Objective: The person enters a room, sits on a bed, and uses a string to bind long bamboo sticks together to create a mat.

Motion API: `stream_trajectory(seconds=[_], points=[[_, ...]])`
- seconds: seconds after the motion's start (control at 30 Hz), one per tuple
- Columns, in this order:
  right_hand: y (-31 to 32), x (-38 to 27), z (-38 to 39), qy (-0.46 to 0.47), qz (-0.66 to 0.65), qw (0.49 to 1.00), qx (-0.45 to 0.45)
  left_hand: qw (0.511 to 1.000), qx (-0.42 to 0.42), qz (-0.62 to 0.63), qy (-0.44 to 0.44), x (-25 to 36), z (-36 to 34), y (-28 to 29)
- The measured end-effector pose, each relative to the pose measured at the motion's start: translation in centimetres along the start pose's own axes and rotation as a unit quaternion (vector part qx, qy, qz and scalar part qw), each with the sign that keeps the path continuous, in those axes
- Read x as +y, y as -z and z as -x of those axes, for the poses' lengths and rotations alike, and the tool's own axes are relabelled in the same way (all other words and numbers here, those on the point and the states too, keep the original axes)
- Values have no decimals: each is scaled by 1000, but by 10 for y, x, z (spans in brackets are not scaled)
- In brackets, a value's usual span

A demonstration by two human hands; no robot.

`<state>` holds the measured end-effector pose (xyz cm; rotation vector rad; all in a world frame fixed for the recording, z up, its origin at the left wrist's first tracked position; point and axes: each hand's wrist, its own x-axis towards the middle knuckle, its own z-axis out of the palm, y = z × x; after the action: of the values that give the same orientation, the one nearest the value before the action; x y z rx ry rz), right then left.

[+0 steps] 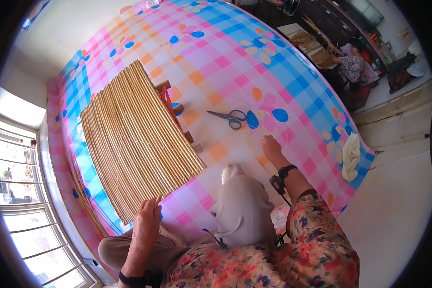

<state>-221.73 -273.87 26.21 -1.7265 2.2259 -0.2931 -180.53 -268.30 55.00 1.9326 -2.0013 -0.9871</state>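
Observation:
A mat of golden reed stalks lies tied side by side on the checked sheet to my left, its near right corner toward me. My left hand is at the mat's near edge, fingers closed on the yellowish end of a reed stalk. My right hand is held above the sheet, right of the mat, with its fingers pinched together; a faint pale line curves near it, but what the fingers hold is too small to make out. Dark-handled scissors lie partly spread between the mat and my right hand.
Wooden blocks and a red piece show at the mat's right edge. Loose stalks lie along the left, by the barred window. A pale cloth sits at the sheet's right edge. Another person works with stalks at far right.

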Motion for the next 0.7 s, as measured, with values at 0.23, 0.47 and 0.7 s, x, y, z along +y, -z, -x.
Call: stream_trajectory(seconds=[0.23,0.47,0.7], points=[[-27,-7,-57,13,104,993,46,993,-25,-111,-17,17,-63,10],[-31,-1,-66,59,211,974,53,967,4,-245,-72,22,-155,-11],[-34,16,-56,147,146,978,19,898,135,-315,-275,-5,-201,-13]])
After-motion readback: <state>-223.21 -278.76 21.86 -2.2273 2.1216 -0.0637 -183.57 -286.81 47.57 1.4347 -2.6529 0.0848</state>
